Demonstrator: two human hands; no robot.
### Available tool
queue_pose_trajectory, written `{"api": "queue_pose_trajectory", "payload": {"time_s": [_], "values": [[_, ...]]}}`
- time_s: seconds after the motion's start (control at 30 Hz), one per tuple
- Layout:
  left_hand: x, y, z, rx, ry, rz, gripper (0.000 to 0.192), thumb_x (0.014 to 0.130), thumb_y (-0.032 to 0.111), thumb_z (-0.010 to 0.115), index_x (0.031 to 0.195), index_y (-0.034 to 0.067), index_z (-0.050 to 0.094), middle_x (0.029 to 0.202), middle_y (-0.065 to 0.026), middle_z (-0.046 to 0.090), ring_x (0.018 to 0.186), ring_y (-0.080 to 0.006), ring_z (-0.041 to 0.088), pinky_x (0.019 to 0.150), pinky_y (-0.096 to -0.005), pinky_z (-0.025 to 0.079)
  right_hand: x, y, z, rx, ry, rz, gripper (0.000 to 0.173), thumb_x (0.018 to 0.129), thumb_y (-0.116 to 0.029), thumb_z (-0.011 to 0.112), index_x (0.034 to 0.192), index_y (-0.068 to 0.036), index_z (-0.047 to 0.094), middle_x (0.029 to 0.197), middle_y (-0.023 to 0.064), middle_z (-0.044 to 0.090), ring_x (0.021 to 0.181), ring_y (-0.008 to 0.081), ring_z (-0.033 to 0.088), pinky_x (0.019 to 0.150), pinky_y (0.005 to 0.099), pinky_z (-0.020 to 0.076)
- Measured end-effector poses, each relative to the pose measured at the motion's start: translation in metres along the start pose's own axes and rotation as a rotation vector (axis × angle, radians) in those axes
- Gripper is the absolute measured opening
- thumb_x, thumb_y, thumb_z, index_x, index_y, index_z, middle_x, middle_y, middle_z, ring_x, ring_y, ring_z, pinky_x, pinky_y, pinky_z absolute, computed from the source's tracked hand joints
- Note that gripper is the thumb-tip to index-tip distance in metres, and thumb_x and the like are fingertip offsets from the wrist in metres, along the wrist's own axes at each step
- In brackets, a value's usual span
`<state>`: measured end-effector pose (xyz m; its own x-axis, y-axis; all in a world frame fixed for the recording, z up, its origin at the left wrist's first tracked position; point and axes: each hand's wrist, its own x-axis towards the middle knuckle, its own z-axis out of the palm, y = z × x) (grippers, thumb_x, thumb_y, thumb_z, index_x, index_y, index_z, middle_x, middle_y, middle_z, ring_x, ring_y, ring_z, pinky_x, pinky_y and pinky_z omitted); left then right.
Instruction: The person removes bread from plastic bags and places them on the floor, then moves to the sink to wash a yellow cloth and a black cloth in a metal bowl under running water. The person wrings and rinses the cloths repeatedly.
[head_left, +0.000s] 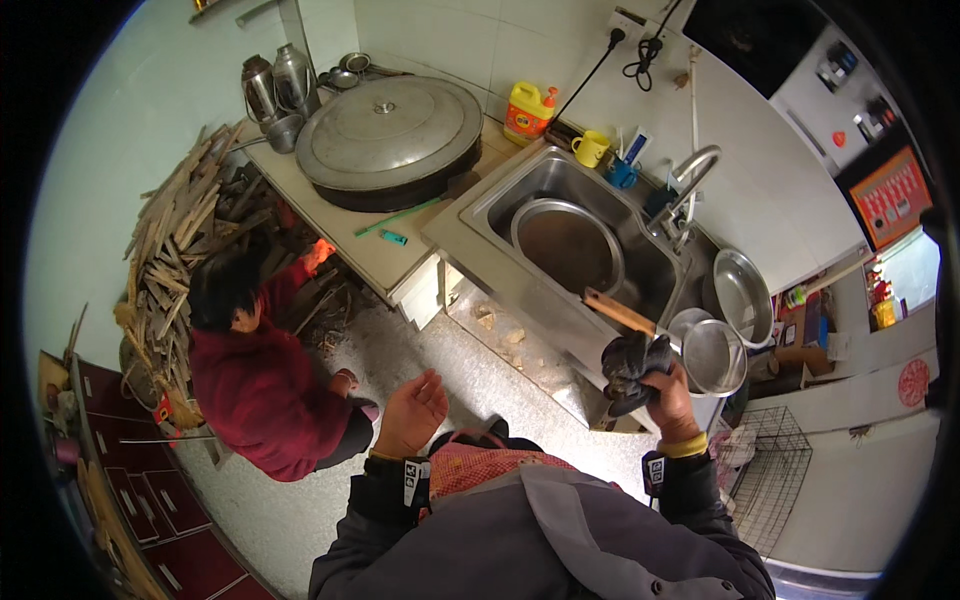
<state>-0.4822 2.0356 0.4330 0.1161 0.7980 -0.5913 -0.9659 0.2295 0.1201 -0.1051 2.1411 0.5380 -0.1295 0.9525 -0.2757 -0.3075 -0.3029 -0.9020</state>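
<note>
My right hand (671, 401) grips a bunched dark bundle (634, 367), which looks like a pair of gloves, at the sink's front edge. Just beyond it, a wooden handle (621, 312) reaches over the stainless steel sink (495, 259). A round metal basin (619, 259) with brownish contents sits in the basin of the sink. To the right of the bundle is a metal strainer (716, 356). My left hand (414, 412) is raised over the floor, palm up and fingers apart, holding nothing.
A person in a red top (262, 397) sits at left, one hand by a glowing stove opening, beside stacked firewood (172, 232). A large lidded wok (390, 135) tops the stove counter. A lighter (393, 238) lies near its edge. A wire cage (772, 472) stands at right.
</note>
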Motion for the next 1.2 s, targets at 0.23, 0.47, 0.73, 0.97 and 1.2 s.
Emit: {"api": "queue_pose_trajectory", "payload": {"time_s": [0.23, 0.47, 0.73, 0.97, 1.2], "values": [[0.094, 0.049, 0.046, -0.058, 0.002, -0.038, 0.022, 0.091, 0.014, 0.046, 0.106, 0.003, 0.058, 0.099, -0.0069, 0.064, 0.091, -0.0207, 0.060, 0.080, -0.0343, 0.049, 0.159, -0.060, 0.035, -0.109, -0.080, 0.012, 0.041, 0.066, 0.007, 0.053, 0.107, 0.007, 0.051, 0.095, 0.0121, 0.062, 0.087, 0.0242, 0.061, 0.079, 0.0336, 0.0499], [0.224, 0.109, 0.137, 0.084, -0.033, -0.149, 0.026, 0.092, 0.018, 0.047, 0.112, 0.003, 0.054, 0.102, -0.0083, 0.061, 0.092, -0.0211, 0.058, 0.080, -0.0316, 0.049, 0.314, -0.039, 0.050, -0.261, 0.093, 0.157, 0.037, 0.068, 0.005, 0.056, 0.105, 0.005, 0.054, 0.095, 0.0108, 0.061, 0.085, 0.0214, 0.060, 0.079, 0.0324, 0.0489], [0.343, 0.111, 0.247, 0.383, -0.011, -0.263, 0.039, 0.089, 0.022, 0.055, 0.121, 0.003, 0.045, 0.115, -0.0119, 0.049, 0.107, -0.0256, 0.052, 0.091, -0.0382, 0.044, 0.422, 0.025, -0.028, -1.098, 0.206, 0.122, 0.074, 0.070, -0.023, 0.072, 0.129, 0.005, 0.037, 0.116, 0.0224, 0.053, 0.106, 0.0311, 0.053, 0.091, 0.0366, 0.0427], [0.386, 0.075, 0.253, 0.393, 0.124, -0.283, 0.049, 0.089, 0.021, 0.053, 0.131, 0.003, 0.035, 0.124, -0.0146, 0.040, 0.117, -0.0292, 0.043, 0.099, -0.0446, 0.037, 0.474, 0.139, -0.090, -1.583, -0.072, 0.178, 0.076, 0.071, -0.034, 0.067, 0.134, -0.005, 0.035, 0.127, 0.0260, 0.042, 0.114, 0.0405, 0.045, 0.095, 0.0446, 0.0388], [0.449, 0.023, 0.240, 0.368, 0.213, -0.409, 0.043, 0.086, 0.020, 0.059, 0.123, 0.007, 0.043, 0.128, -0.0134, 0.036, 0.112, -0.0265, 0.041, 0.101, -0.0456, 0.032, 0.482, 0.186, -0.046, -1.747, -0.420, 0.258, 0.052, 0.072, -0.020, 0.059, 0.122, -0.011, 0.050, 0.117, 0.0215, 0.051, 0.109, 0.0381, 0.049, 0.088, 0.0473, 0.0429]]}}
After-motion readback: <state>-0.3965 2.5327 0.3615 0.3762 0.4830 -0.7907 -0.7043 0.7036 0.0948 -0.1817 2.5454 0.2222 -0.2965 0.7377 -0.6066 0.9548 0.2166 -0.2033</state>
